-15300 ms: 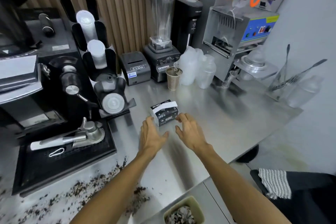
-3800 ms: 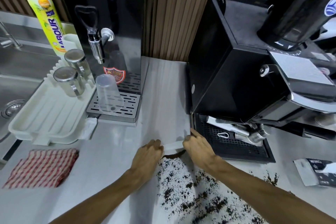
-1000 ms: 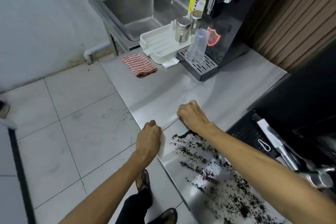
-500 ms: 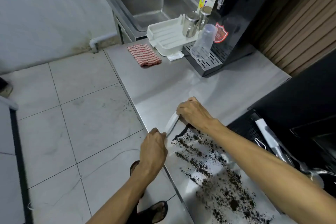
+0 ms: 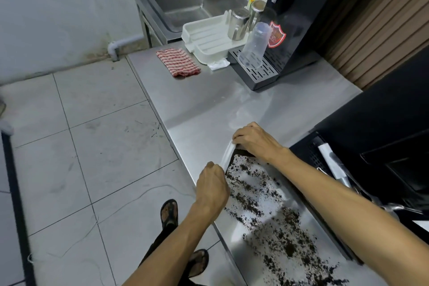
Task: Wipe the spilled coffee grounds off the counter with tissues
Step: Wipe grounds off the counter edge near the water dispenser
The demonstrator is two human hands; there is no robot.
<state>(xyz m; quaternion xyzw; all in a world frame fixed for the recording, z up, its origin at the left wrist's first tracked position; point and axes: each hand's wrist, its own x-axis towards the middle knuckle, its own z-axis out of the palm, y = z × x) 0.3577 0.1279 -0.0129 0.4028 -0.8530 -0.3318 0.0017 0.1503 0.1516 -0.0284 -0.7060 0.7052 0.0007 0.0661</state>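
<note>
Pinching tissue (image 5: 228, 154) by both ends: left hand (image 5: 212, 184) grip curled round near end at front edge of bench (image 5: 204, 104), right hand (image 5: 255, 140) grip clamped on far end, beside black drip tray (image 5: 310, 154). Strip stretched taut, long edge down on steel, so it serves as scraper spanning spill's width. Dark ridge of coffee grounds (image 5: 267, 211) banked against it, rest scattered along bench toward body. Likely aim: drag grounds in one line, no smearing. Checked cloth (image 5: 177, 62) lies well apart.
</note>
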